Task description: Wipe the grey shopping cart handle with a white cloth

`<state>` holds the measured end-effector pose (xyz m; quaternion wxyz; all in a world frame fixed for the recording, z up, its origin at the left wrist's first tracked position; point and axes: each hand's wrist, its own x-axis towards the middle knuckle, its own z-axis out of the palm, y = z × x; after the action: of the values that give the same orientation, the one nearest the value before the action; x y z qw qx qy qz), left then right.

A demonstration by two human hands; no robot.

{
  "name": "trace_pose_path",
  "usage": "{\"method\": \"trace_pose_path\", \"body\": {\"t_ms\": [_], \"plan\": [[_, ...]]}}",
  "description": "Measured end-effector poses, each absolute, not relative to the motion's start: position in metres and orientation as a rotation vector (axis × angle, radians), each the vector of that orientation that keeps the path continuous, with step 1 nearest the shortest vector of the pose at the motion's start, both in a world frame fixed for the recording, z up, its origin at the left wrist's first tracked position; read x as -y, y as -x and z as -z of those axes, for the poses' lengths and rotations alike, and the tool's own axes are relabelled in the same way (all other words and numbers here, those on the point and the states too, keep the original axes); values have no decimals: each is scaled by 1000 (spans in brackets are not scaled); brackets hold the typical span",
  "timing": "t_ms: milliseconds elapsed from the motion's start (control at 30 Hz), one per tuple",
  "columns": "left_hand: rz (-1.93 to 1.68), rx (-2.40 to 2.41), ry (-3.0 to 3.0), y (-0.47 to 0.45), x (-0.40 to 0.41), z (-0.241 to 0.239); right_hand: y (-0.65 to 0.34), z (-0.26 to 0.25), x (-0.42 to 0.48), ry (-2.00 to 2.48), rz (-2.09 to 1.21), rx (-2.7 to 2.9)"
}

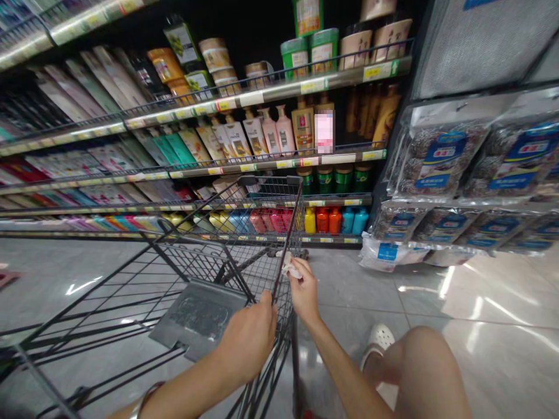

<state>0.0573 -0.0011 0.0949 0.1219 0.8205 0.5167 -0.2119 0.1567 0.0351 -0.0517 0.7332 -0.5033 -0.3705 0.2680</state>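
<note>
Tiled floor [345, 282] lies below; right hand [304, 294] pinches tissue [289, 266], presumably light, soft, best held bunched; left hand [250, 336], alongside, grips cart rim [290, 231]

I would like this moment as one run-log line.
left hand: closed on cart rim; right hand: pinching crumpled whitish wad at rim; ahead: shelved bottles

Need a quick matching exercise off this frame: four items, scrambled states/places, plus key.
Column 1
1. Left grip
2. Right grip
3. Shoe
4. Cart's flat panel

Column 2
A. White with holes, on the floor
B. Pinching a crumpled whitish wipe
C. Dark grey, left of both grips in the picture
D. Closed on the cart's side rail

Pairs: 1-D, 2-B, 3-A, 4-C
</note>
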Motion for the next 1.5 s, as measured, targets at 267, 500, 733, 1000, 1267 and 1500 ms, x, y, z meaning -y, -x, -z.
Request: {"method": "trace_pose_path", "body": {"t_ms": [267,500,733,1000,1267,1500], "plan": [[537,-1486,-2406,-52,-1,-88,-129,42,17,1053,-708,758],[478,-1495,-2332,-53,-2,-91,-110,31,68,1055,-786,823],[526,-1470,-2377,-53,-2,-91,-99,46,87,1037,-747,952],[683,-1530,-2391,-61,0,-97,-134,81,3,1144,-498,911],[652,-1528,-2369,-60,-1,-95,-168,83,-68,1208,-447,830],[583,-1504,-2376,-58,-4,-92,-168,77,-75,1246,-479,612]]}}
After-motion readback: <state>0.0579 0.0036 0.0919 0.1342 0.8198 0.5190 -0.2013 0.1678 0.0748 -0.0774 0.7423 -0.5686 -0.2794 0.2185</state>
